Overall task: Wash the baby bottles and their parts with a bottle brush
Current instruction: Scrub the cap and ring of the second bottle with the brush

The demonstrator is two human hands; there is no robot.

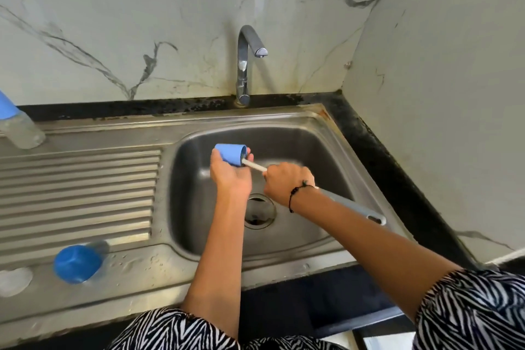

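A home kitchen: a stainless steel sink with ribbed drainboard on the left, a chrome tap at the far edge, marble-patterned wall tiles behind, dark desk around.

Blue cap; grey brush handle; zebra-striped sleeve; veined marble wall.

Left hand grips blue cap; right hand holds bottle brush inside it.

I can read no text, label, brand or number anywhere from here. The blue plastic cap and the clear bottle with a blue cap show plain surfaces with no print I can make out.
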